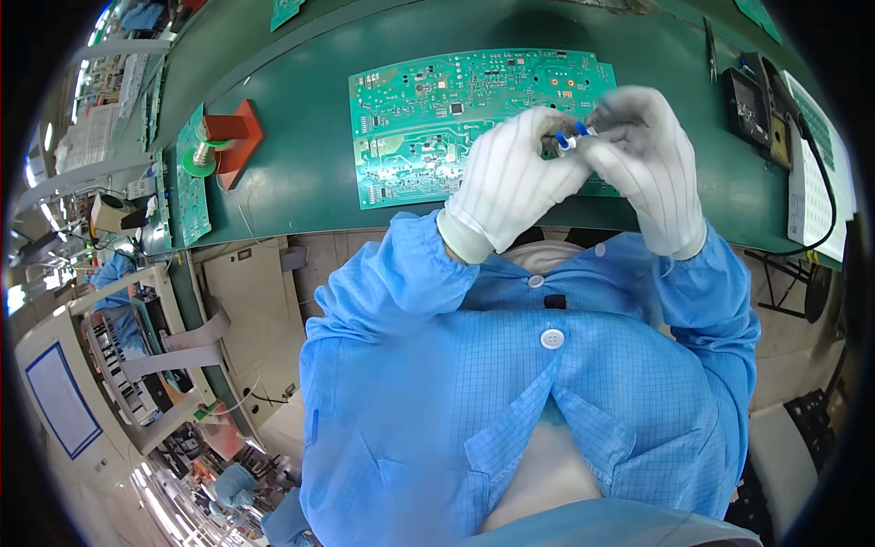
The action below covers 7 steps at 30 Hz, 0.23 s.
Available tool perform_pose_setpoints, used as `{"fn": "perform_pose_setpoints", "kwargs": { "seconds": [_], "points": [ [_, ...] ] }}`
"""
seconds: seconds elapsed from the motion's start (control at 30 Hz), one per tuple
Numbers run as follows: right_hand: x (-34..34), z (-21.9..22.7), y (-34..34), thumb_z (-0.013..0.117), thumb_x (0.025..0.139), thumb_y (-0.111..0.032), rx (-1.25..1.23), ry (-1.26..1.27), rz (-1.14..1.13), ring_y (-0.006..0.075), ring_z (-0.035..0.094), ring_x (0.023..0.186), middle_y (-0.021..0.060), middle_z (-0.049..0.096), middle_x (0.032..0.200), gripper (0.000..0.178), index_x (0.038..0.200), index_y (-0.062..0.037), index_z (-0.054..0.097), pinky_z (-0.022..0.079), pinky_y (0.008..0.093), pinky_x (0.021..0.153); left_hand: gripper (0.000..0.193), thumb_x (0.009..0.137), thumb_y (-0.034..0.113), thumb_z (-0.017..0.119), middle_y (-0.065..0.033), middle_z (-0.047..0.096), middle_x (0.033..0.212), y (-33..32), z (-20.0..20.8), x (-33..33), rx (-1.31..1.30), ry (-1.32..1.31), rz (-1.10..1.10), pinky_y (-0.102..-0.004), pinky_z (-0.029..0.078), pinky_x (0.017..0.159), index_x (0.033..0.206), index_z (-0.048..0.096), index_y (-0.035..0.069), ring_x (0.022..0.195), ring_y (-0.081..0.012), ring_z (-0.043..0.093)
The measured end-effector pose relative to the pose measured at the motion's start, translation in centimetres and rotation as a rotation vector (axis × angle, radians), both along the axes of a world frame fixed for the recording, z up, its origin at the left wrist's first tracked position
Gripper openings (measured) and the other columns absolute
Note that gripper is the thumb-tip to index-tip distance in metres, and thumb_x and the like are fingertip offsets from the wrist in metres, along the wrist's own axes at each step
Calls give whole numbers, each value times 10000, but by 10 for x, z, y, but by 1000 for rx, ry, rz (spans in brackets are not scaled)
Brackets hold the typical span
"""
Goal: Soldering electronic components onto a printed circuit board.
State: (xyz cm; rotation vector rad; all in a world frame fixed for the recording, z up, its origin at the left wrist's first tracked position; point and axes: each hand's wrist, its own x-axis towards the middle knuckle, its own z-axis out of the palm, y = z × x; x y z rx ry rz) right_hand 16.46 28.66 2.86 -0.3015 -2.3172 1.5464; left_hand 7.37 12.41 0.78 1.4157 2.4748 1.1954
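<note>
Over the near right part of a large green circuit board [410, 146], my gloved hands meet fingertip to fingertip. In my left hand [510, 178], thumb and fingers are pinched together at a small blue-and-white part [564, 141]. A second blue tip [581, 129] shows just beside it, against the fingers of my right hand [652, 173]. My right hand is closed too, its fingers bent in and slightly blurred. The exact kind of the small pieces is too small to make out, and the fingers partly hide them. Both gloves are white with thin stripes.
On the left of the green table [310, 118] stands a red holder [239, 137] with a green spool of wire [199, 160], beside another circuit board [192, 196]. Tweezers [710, 50], a black tray [747, 105] and a dark cable [825, 173] lie at the right.
</note>
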Motion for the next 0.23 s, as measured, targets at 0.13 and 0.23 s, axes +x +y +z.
{"fn": "perform_pose_setpoints", "kwargs": {
  "seconds": [0.13, 0.23],
  "points": [
    [-12, -4, 14, 703, 844, -74, 180, -11, 218, 139, 621, 886, 92, 658, 1028, 303, 1133, 1, 658, 527, 273, 777, 348, 790, 278, 746, -148, 704, 886, 4, 9, 0, -179, -53, 101, -420, 556, 747, 1052, 672, 61, 830, -358, 680],
    [-23, -8, 42, 731, 847, -136, 708, 274, 286, 240, 659, 980, 103, 669, 1048, 250, 1072, -36, 688, 541, 298, 840, 408, 780, 323, 760, -164, 716, 948, 7, 16, -7, -125, -144, 113, -410, 558, 752, 1088, 688, 65, 845, -352, 694]
  ]
}}
